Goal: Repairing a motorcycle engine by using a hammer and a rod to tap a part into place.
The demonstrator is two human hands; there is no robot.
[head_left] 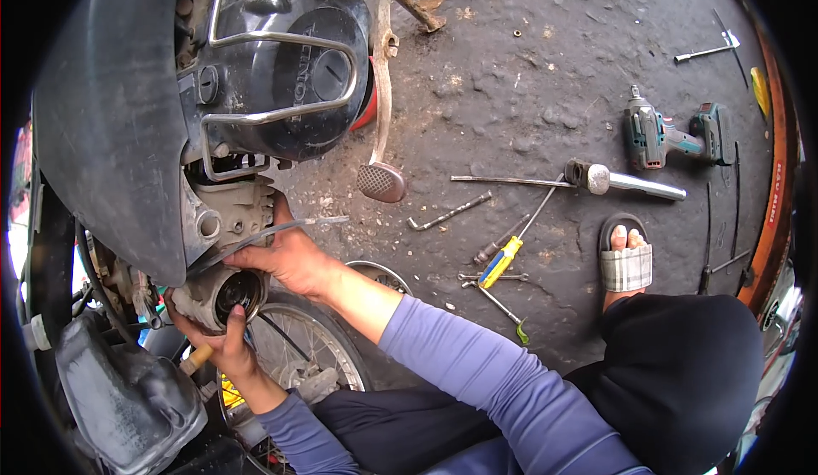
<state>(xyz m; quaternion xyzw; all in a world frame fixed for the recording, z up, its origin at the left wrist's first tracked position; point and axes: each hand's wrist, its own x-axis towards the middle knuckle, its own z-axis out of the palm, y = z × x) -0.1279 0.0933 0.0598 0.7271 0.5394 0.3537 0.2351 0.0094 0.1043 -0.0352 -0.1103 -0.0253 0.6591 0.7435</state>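
A grey metal engine cylinder (201,299) juts from the motorcycle engine, its round dark bore (238,293) facing me. My left hand (223,345) wraps round its near end, thumb at the bore's lower rim and fingers hidden underneath. My right hand (288,258) grips at the cylinder's far end, beside the grey engine casing (239,208); its thumb lies on top and other fingers go out of sight behind. A thin grey hose or strip (317,220) runs across that hand. A tan tube stub (197,359) shows next to my left wrist.
A black engine cover (294,74) sits behind a metal guard bar (281,114); a foot pedal (381,182) juts right. A spoked wheel (311,339) is close below. On the floor lie a hammer (630,180), a yellow screwdriver (501,260), wrenches and a cordless impact driver (673,137).
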